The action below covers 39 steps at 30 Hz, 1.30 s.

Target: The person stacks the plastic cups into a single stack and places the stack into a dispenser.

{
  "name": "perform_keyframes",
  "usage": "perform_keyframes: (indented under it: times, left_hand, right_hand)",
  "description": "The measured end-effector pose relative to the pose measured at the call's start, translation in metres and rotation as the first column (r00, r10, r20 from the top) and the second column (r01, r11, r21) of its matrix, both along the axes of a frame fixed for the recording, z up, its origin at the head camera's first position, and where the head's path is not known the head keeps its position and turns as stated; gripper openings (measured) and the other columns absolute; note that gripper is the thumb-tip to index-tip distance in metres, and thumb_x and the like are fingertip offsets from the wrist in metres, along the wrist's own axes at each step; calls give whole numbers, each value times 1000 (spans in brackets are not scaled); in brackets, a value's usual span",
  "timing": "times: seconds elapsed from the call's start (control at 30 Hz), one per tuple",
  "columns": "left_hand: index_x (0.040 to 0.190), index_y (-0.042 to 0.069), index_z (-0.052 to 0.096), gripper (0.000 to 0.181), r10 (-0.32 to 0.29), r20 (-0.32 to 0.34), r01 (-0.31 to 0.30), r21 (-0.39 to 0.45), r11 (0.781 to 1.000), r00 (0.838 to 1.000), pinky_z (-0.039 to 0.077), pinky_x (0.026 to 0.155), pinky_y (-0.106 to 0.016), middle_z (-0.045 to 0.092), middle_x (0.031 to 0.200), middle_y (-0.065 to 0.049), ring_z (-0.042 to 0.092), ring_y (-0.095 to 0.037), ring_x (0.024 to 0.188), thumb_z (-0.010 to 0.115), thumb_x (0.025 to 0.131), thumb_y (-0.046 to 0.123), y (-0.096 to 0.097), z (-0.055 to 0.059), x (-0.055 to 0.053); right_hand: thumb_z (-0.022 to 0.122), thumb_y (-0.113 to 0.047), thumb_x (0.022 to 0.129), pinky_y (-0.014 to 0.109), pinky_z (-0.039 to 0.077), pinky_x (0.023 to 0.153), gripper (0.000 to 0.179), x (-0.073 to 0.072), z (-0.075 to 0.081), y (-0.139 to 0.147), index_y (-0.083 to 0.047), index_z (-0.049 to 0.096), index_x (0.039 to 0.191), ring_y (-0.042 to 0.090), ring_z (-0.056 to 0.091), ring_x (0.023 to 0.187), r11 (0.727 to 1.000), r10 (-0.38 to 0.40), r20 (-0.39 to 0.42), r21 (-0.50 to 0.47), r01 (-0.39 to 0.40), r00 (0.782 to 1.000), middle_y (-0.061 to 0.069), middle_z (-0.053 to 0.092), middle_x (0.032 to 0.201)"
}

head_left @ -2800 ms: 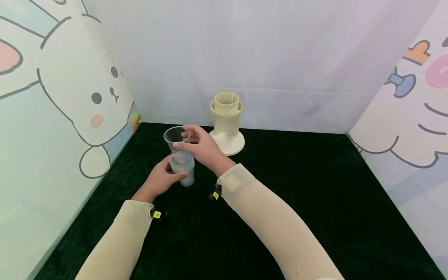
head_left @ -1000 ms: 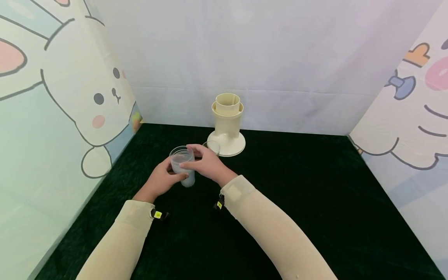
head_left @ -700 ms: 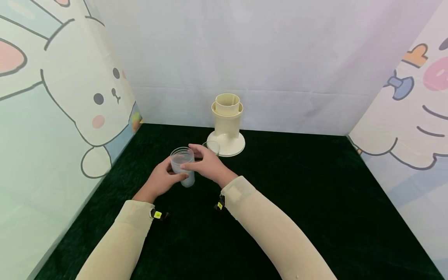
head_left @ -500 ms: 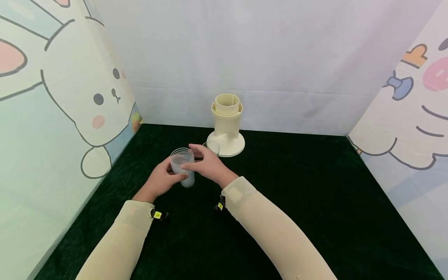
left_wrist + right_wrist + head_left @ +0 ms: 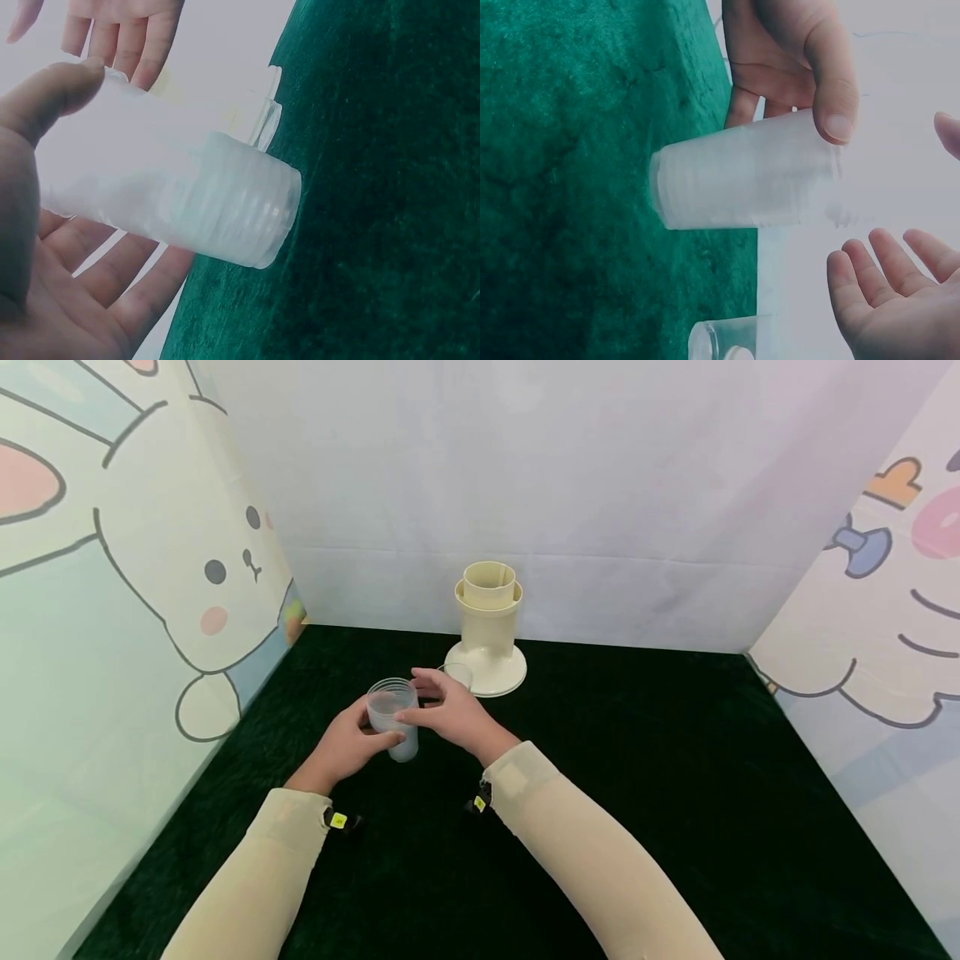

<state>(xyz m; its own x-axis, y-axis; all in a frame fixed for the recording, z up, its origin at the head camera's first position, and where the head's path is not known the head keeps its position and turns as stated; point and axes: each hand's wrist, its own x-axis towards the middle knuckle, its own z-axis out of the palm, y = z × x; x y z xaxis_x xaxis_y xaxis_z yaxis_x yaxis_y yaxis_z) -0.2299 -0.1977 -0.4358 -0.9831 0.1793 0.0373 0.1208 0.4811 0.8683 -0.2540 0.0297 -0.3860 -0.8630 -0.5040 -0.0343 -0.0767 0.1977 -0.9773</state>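
My left hand [image 5: 347, 747] grips a stack of clear plastic cups [image 5: 399, 727], thumb on one side and fingers on the other. Several ridged layers show at the end of the stack [image 5: 247, 202] in the left wrist view. My right hand [image 5: 453, 714] is beside the rim end, fingers loosely bent and holding nothing; a gap between its fingertips and the cups shows in the right wrist view [image 5: 889, 292]. Behind that hand a single clear cup [image 5: 459, 675] stands on the cloth, partly hidden.
A cream two-tube holder [image 5: 487, 631] with a round base stands at the back, just behind the single cup. Dark green cloth [image 5: 637, 760] covers the table. A white curtain [image 5: 600, 485] closes the back, with cartoon-printed panels at both sides.
Earlier my right hand held one cup above the stack; now it is free, and a single cup stands by the holder. Lately this hand has drawn slightly right; my left hand has hardly moved.
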Motion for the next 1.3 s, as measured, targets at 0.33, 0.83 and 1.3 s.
perform_keyframes:
  times: [0.33,0.83,1.3]
  left_hand:
    - [149,16,47,77,8,8,-8,-11,1000,1000,47,104,-59,57,140,-10,57,-33,127,81,87,47,-1,1,1]
    - [148,17,47,78,4,-8,-4,-8,1000,1000,46,105,-59,58,139,-9,57,-33,126,82,86,48,-1,-1,-1]
    - [149,18,47,80,13,6,-13,-5,1000,1000,46,105,-59,57,140,-9,56,-33,128,83,85,49,-1,0,0]
  right_hand:
    - [80,-36,92,42,41,114,75,-4,2,23,-25,41,156,16,48,139,999,-25,-106,-35,22,994,-3,51,151]
    - [82,-34,90,44,37,116,79,-2,0,48,-20,41,157,16,46,139,988,-144,-254,-98,123,957,2,49,153]
    - [82,-28,91,49,32,119,85,-15,-33,44,-18,33,160,24,34,147,952,-306,-343,-100,290,888,5,34,163]
